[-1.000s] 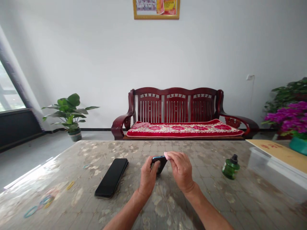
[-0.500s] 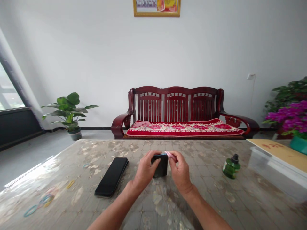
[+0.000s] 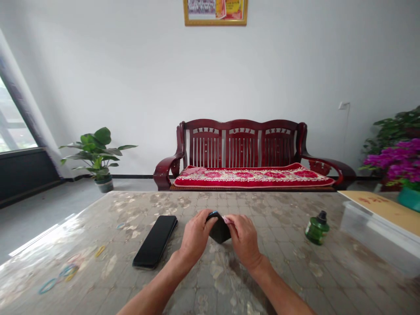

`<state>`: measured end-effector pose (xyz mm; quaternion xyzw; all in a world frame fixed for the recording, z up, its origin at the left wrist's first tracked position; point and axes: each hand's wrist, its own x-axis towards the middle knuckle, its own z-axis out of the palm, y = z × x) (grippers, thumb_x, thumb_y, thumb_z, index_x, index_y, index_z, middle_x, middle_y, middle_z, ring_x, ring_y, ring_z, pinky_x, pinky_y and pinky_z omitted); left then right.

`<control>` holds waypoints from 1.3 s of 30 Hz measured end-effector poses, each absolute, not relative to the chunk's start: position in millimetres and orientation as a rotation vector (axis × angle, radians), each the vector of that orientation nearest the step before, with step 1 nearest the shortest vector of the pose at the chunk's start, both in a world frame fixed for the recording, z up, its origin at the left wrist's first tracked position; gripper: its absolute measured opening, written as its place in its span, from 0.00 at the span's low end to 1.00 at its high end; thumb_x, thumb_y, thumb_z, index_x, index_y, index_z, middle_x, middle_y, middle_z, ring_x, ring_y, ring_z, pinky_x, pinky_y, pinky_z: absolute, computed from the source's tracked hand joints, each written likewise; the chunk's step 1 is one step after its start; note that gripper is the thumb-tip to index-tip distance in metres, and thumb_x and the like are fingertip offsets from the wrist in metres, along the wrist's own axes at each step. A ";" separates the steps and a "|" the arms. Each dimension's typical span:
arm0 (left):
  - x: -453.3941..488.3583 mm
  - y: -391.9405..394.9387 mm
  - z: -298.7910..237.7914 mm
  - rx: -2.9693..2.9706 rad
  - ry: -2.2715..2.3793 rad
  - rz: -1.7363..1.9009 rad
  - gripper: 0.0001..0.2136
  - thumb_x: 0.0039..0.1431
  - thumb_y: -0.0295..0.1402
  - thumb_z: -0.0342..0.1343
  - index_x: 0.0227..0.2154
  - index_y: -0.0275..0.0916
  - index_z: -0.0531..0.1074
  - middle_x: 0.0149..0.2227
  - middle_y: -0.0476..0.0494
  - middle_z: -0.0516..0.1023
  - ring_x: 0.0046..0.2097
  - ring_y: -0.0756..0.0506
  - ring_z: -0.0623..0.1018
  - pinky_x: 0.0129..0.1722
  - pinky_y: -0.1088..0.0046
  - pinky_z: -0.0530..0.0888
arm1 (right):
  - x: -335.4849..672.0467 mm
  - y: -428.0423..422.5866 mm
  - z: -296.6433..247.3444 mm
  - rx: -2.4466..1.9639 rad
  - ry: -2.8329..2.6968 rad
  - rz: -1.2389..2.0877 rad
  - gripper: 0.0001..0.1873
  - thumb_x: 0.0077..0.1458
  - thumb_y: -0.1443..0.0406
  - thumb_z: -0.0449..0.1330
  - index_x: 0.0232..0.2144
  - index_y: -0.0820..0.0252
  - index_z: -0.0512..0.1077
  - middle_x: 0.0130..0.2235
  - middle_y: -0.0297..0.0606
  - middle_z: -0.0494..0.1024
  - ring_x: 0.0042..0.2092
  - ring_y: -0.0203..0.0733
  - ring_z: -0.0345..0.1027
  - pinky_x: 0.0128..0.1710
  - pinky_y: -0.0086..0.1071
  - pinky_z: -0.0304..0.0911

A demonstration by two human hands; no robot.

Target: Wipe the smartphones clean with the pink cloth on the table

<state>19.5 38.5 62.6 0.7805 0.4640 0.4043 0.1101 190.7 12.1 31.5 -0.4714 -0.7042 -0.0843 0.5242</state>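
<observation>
My left hand (image 3: pixel 196 234) grips a dark phone (image 3: pixel 219 232) by its upper left side, thumb on the near face. The phone is tilted, with a blue glint along its top edge and one corner pointing down close to the table. In my right hand (image 3: pixel 243 238) a small pink cloth (image 3: pixel 227 220) is pinched, pressed to the phone's right edge; most of the cloth is hidden by the fingers. A second black phone (image 3: pixel 155 241) lies flat on the table to the left of my left hand.
On the patterned tablecloth (image 3: pixel 216 271) are a green bottle with a black cap (image 3: pixel 317 228) and several coloured rubber bands (image 3: pixel 48 285). At the right edge stand a clear plastic box (image 3: pixel 370 236) and a teal flowerpot (image 3: pixel 410 197). A wooden bench (image 3: pixel 241 148) is beyond the table.
The held phone has turned from roughly upright to tilted, its right side lower. My right hand with the pink cloth has moved slightly down along its edge.
</observation>
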 end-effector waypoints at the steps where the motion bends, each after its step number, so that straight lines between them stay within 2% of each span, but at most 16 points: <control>1: 18.8 38.8 57.2 2.231 1.378 1.247 0.07 0.63 0.35 0.49 0.34 0.42 0.71 0.31 0.48 0.77 0.35 0.44 0.76 0.35 0.72 0.69 | 192.7 13.3 27.7 -1.144 -1.690 -0.209 0.11 0.67 0.63 0.50 0.38 0.56 0.73 0.36 0.35 0.78 0.38 0.41 0.68 0.39 0.33 0.59; 9: 13.9 32.7 30.4 2.077 1.366 1.467 0.09 0.62 0.39 0.50 0.34 0.42 0.72 0.33 0.46 0.78 0.37 0.43 0.77 0.37 0.70 0.71 | 186.7 9.9 30.8 -1.133 -1.709 -0.272 0.10 0.67 0.63 0.52 0.39 0.54 0.74 0.36 0.35 0.79 0.38 0.40 0.69 0.39 0.34 0.59; 17: -4.4 27.6 19.7 2.224 1.451 1.367 0.10 0.62 0.40 0.50 0.33 0.43 0.72 0.31 0.46 0.78 0.34 0.42 0.77 0.35 0.69 0.71 | 178.2 3.3 37.5 -1.058 -1.833 -0.396 0.09 0.66 0.66 0.54 0.44 0.52 0.74 0.41 0.34 0.81 0.41 0.40 0.70 0.40 0.35 0.60; 25: -10.0 26.8 11.4 2.176 1.488 1.356 0.10 0.62 0.41 0.50 0.32 0.43 0.72 0.29 0.48 0.78 0.31 0.44 0.77 0.31 0.73 0.70 | 214.8 22.3 16.0 -1.201 -1.796 -0.540 0.10 0.63 0.71 0.55 0.38 0.54 0.75 0.36 0.34 0.81 0.37 0.41 0.68 0.38 0.34 0.58; 34: -14.5 21.0 4.3 2.117 1.500 1.296 0.10 0.60 0.42 0.51 0.33 0.44 0.73 0.26 0.51 0.78 0.26 0.47 0.75 0.28 0.76 0.68 | 188.1 10.4 24.0 -1.088 -1.898 -0.472 0.10 0.65 0.68 0.54 0.43 0.53 0.74 0.43 0.34 0.81 0.41 0.41 0.68 0.42 0.35 0.60; 39: -14.7 23.0 -0.7 2.040 1.529 1.234 0.11 0.60 0.43 0.51 0.33 0.43 0.74 0.24 0.51 0.77 0.26 0.47 0.76 0.28 0.76 0.68 | 207.1 22.1 16.7 -1.173 -1.862 -0.506 0.10 0.65 0.70 0.53 0.40 0.54 0.74 0.40 0.35 0.80 0.40 0.42 0.68 0.41 0.35 0.57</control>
